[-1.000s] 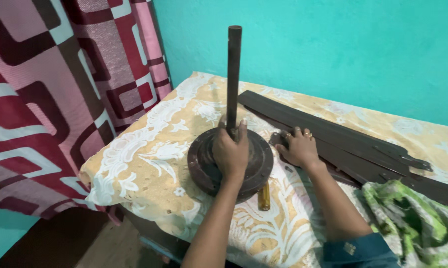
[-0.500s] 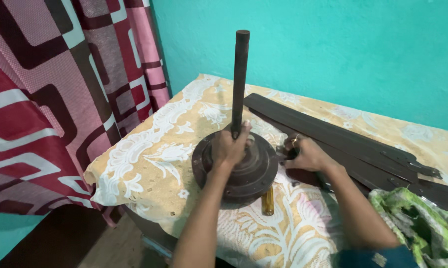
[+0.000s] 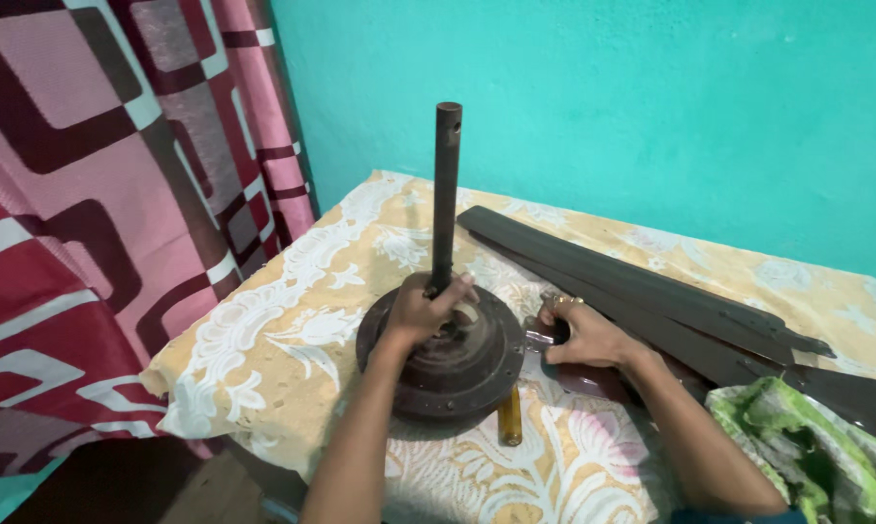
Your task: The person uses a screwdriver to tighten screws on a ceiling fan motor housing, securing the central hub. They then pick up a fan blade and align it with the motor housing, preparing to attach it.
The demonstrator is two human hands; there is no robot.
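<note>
Dark brown metal makes up the round fan motor housing (image 3: 441, 361), which sits flat on the surface (image 3: 292, 320) near its front left corner, with a long dark rod (image 3: 446, 194) standing upright from its centre. The left hand (image 3: 422, 311) rests on top of the housing, its fingers (image 3: 454, 291) clamped around the base of the rod. Just right of the housing, the right hand (image 3: 585, 335) presses down on the near end of a dark fan blade (image 3: 593, 378), fingers curled together around a small part that is too hidden to make out. More dark fan blades (image 3: 642, 286) lie in a stack running from the middle of the surface toward the right edge. An amber screwdriver handle (image 3: 509, 425) pokes out from under the housing's front rim. A cream and yellow floral cloth covers the surface, a green patterned cloth (image 3: 816, 456) lies at the right, a red and pink curtain (image 3: 98, 213) hangs at the left, and a turquoise wall (image 3: 603, 97) stands behind.
</note>
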